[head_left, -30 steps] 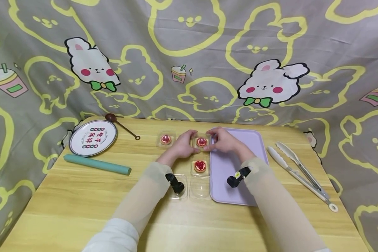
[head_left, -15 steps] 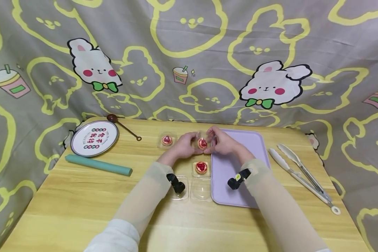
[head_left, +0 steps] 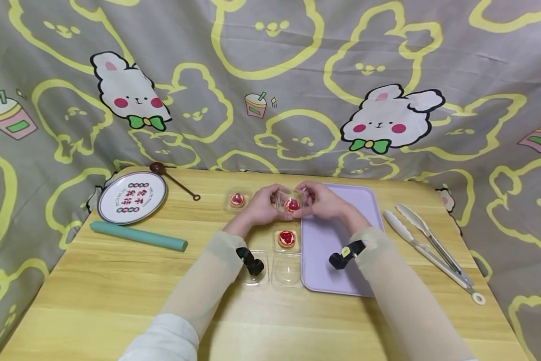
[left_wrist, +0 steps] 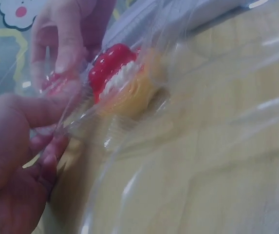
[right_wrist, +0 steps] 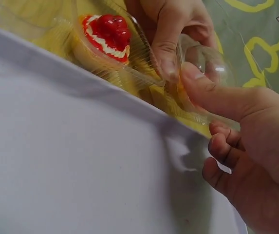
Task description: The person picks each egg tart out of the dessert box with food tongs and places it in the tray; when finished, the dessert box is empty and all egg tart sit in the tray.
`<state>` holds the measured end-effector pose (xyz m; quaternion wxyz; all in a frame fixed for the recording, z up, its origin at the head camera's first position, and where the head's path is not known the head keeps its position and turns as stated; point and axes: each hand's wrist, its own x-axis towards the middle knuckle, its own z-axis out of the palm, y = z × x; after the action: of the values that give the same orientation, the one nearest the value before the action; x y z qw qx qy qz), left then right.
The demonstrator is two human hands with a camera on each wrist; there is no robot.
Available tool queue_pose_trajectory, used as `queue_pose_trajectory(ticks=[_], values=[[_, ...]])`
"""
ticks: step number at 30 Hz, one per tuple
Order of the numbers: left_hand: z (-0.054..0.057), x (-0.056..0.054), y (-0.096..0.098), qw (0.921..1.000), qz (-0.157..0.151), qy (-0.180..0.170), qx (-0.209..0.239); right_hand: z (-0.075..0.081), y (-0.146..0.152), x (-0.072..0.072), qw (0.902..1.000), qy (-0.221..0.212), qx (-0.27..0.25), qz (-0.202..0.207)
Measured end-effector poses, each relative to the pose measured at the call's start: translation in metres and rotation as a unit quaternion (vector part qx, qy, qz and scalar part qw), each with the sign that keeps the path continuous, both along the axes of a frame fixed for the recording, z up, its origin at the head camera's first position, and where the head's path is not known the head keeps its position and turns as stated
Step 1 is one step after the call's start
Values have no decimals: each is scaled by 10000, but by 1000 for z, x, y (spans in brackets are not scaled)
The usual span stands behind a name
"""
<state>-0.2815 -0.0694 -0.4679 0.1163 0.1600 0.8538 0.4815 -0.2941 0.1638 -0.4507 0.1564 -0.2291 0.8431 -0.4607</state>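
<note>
Both hands hold one small clear plastic box (head_left: 285, 196) at the back middle of the table, with a red-topped fruit tart (head_left: 293, 205) showing through it. My left hand (head_left: 262, 206) grips its left side and my right hand (head_left: 323, 201) its right side, thumbs at the near edge. In the right wrist view the box's domed lid (right_wrist: 212, 63) stands between the thumbs of the two hands. Just nearer lies another boxed tart (head_left: 286, 238), its red fruit and white cream plain in the left wrist view. A third boxed tart (head_left: 237, 200) sits left of my left hand.
A lilac tray (head_left: 329, 260) lies under my right forearm. Clear containers (head_left: 287, 269) without tarts are in front of the tarts. Tongs (head_left: 432, 250) lie at the right. On the left are a white plate (head_left: 132, 198), a green rod (head_left: 138, 236) and a brown long-handled spoon (head_left: 177, 183).
The held box has tilted in my hands and shifted slightly right. My right hand's fingers have drawn in closer around its side. The other boxed tarts stay put.
</note>
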Motion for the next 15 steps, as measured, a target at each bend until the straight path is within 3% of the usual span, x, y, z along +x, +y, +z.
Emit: queue_pose_trajectory(ticks=[4,15], values=[[1,0,-1,9998,114,-62,157,-3,-1,0,9998,165,-100,15],[1,1,8,9964,158,100,-825,0,-3,3,9903,978,986,71]])
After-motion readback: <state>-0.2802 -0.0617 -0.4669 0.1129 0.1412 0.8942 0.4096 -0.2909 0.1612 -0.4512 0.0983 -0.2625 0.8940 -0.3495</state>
